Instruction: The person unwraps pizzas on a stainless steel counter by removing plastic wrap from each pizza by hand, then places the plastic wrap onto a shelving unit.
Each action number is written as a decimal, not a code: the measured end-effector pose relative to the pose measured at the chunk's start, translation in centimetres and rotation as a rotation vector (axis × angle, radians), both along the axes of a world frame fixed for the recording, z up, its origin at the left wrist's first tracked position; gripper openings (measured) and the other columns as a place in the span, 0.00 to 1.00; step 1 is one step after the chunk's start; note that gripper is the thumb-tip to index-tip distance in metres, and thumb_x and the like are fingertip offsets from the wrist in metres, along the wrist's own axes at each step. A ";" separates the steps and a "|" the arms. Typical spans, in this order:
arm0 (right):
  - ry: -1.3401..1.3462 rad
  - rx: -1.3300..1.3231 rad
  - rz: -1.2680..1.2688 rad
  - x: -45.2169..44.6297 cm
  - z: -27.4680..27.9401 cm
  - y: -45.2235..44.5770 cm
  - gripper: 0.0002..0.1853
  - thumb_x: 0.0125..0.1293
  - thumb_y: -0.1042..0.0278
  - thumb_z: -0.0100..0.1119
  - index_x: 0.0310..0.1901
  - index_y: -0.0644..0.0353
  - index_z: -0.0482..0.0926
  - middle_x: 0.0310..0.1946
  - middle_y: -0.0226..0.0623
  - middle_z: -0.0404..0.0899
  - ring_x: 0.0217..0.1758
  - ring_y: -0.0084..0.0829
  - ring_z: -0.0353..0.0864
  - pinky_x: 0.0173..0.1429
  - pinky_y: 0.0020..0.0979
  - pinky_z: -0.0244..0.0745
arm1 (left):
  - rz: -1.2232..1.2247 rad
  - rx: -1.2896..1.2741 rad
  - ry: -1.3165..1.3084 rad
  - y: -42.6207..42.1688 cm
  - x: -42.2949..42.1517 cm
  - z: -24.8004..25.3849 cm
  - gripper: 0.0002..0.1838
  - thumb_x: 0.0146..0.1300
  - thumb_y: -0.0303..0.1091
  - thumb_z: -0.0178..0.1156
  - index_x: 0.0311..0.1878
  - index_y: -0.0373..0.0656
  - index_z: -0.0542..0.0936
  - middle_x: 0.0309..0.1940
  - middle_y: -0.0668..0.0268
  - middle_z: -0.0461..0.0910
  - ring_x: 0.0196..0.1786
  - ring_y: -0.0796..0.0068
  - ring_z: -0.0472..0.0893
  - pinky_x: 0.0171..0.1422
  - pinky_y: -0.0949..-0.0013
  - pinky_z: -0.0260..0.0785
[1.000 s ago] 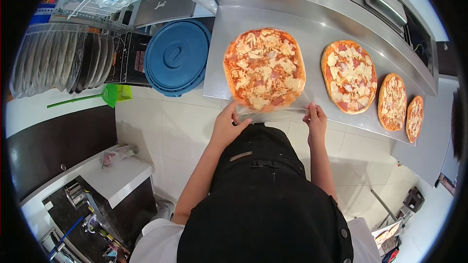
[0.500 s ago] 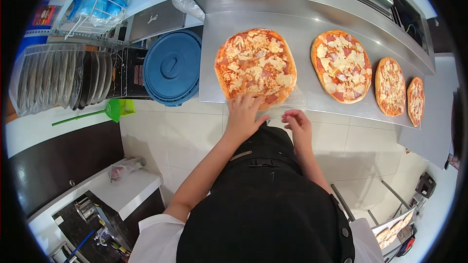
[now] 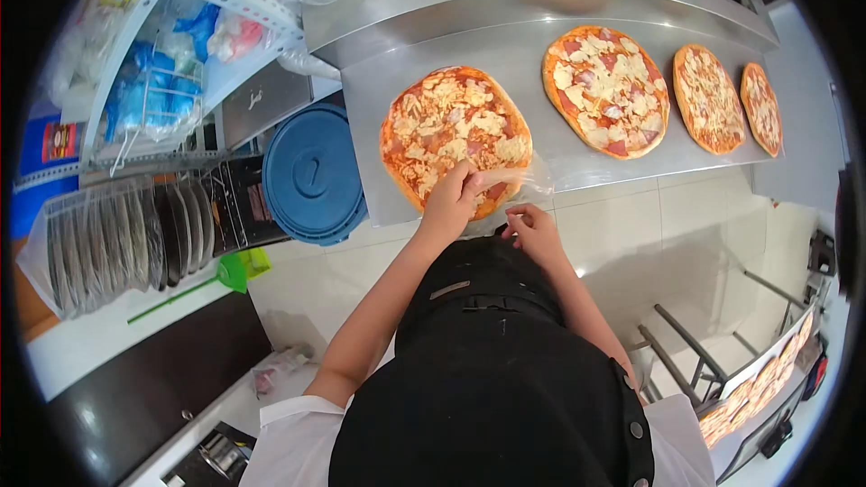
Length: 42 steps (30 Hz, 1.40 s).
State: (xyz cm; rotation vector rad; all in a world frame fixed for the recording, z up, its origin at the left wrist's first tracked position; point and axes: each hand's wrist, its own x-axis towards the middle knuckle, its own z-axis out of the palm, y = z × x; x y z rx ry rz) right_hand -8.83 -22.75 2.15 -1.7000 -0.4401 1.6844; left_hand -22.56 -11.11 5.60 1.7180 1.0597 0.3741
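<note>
The nearest pizza (image 3: 456, 131), topped with cheese and ham pieces, lies at the front left of the steel counter. Clear plastic film (image 3: 528, 178) shows along its lower right edge; how far it reaches around the pizza I cannot tell. My left hand (image 3: 448, 201) is over the pizza's near edge, thumb and fingers closed on the film. Just right of it, off the counter's front edge and close to my apron, my right hand (image 3: 534, 233) has its fingers curled together. Whatever those fingers may hold is too small to make out.
Farther right on the steel counter (image 3: 379, 203) lie several more pizzas (image 3: 606, 92). A blue lidded bin (image 3: 313, 176) stands at its left end, beside a rack of round pans (image 3: 126, 243). Shelving with plastic bags (image 3: 153, 81) rises behind. A metal-legged stand (image 3: 690, 356) is at lower right.
My left hand has gone from resting fairly flat on the pizza's edge to pinching the plastic film, now drawn across that edge. My right hand stays close by, fingers curled. The view has turned.
</note>
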 end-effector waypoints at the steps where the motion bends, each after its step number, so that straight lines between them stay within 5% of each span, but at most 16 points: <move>1: -0.016 0.023 -0.044 -0.3 -0.1 0.0 0.16 0.62 0.70 0.51 0.51 0.66 0.72 0.34 0.39 0.80 0.30 0.23 0.77 0.35 0.19 0.70 | -0.015 -0.010 -0.020 0.2 0.2 0.3 0.04 0.65 0.30 0.49 0.36 0.40 0.69 0.25 0.67 0.69 0.24 0.76 0.65 0.31 0.74 0.58; 9: -0.096 0.212 -0.416 -3.7 -3.4 -0.5 0.17 0.61 0.72 0.52 0.52 0.66 0.71 0.39 0.40 0.78 0.35 0.23 0.75 0.40 0.19 0.70 | -0.196 -0.071 -0.153 2.3 0.7 2.6 0.05 0.66 0.30 0.47 0.34 0.40 0.67 0.21 0.66 0.68 0.24 0.74 0.65 0.32 0.70 0.60; 15: -0.056 0.143 -0.574 -4.8 -0.9 0.3 0.16 0.61 0.75 0.52 0.51 0.67 0.71 0.43 0.41 0.76 0.42 0.23 0.74 0.44 0.20 0.70 | -0.290 -0.081 -0.178 2.9 0.8 5.4 0.06 0.67 0.30 0.46 0.34 0.40 0.67 0.20 0.68 0.67 0.23 0.76 0.63 0.31 0.72 0.59; 20: -0.126 0.179 -0.681 -5.4 -0.3 1.2 0.18 0.59 0.78 0.52 0.52 0.67 0.70 0.43 0.40 0.75 0.45 0.25 0.74 0.47 0.21 0.70 | -0.345 -0.314 -0.096 4.7 0.0 5.9 0.06 0.67 0.33 0.49 0.41 0.41 0.68 0.30 0.68 0.68 0.32 0.77 0.67 0.40 0.76 0.61; 24: -0.120 0.313 -0.749 -5.9 0.4 1.8 0.18 0.59 0.78 0.52 0.52 0.68 0.70 0.41 0.39 0.74 0.45 0.28 0.74 0.50 0.23 0.69 | -0.391 0.569 0.063 6.0 0.3 4.3 0.18 0.58 0.37 0.57 0.49 0.39 0.67 0.44 0.57 0.69 0.45 0.63 0.68 0.51 0.62 0.61; 26: -0.186 0.310 -0.733 -6.0 0.0 1.8 0.18 0.59 0.78 0.51 0.52 0.68 0.70 0.41 0.40 0.74 0.44 0.29 0.74 0.48 0.23 0.70 | -0.475 0.580 0.053 6.1 2.4 6.3 0.33 0.50 0.39 0.63 0.57 0.39 0.62 0.52 0.53 0.64 0.55 0.55 0.63 0.59 0.54 0.56; 29: -0.381 0.306 -0.675 -6.0 -1.0 1.9 0.16 0.58 0.78 0.50 0.50 0.70 0.70 0.38 0.43 0.75 0.41 0.32 0.75 0.44 0.26 0.73 | -0.724 0.756 -0.018 5.0 6.5 6.1 0.35 0.47 0.40 0.65 0.57 0.38 0.64 0.52 0.53 0.65 0.56 0.56 0.64 0.58 0.54 0.57; 31: -0.437 0.313 -0.662 -6.2 -0.9 2.1 0.16 0.59 0.78 0.51 0.50 0.70 0.70 0.39 0.43 0.75 0.41 0.32 0.76 0.44 0.27 0.73 | -0.823 0.928 0.120 4.5 9.2 4.2 0.25 0.48 0.38 0.65 0.49 0.41 0.72 0.53 0.54 0.64 0.57 0.56 0.63 0.59 0.57 0.57; 35: -0.600 0.340 -0.637 -5.8 -0.5 2.9 0.16 0.60 0.76 0.51 0.50 0.70 0.70 0.40 0.44 0.74 0.40 0.35 0.76 0.45 0.28 0.74 | -0.950 0.919 0.386 6.4 14.2 2.5 0.14 0.50 0.40 0.63 0.37 0.42 0.78 0.44 0.59 0.73 0.48 0.62 0.71 0.52 0.61 0.63; 39: -0.713 0.422 -0.628 -4.7 -0.6 3.9 0.15 0.62 0.72 0.52 0.50 0.68 0.71 0.36 0.44 0.76 0.35 0.36 0.77 0.40 0.30 0.74 | -0.780 0.285 0.449 8.8 16.8 1.0 0.12 0.54 0.42 0.60 0.28 0.42 0.80 0.28 0.64 0.78 0.34 0.66 0.76 0.40 0.65 0.68; 42: -0.676 0.321 -0.527 -1.8 -0.4 5.1 0.14 0.64 0.69 0.50 0.49 0.67 0.72 0.33 0.43 0.77 0.33 0.34 0.77 0.38 0.30 0.73 | -0.777 0.199 0.387 10.5 17.1 -0.3 0.13 0.55 0.42 0.59 0.28 0.41 0.80 0.24 0.65 0.78 0.29 0.65 0.76 0.37 0.64 0.68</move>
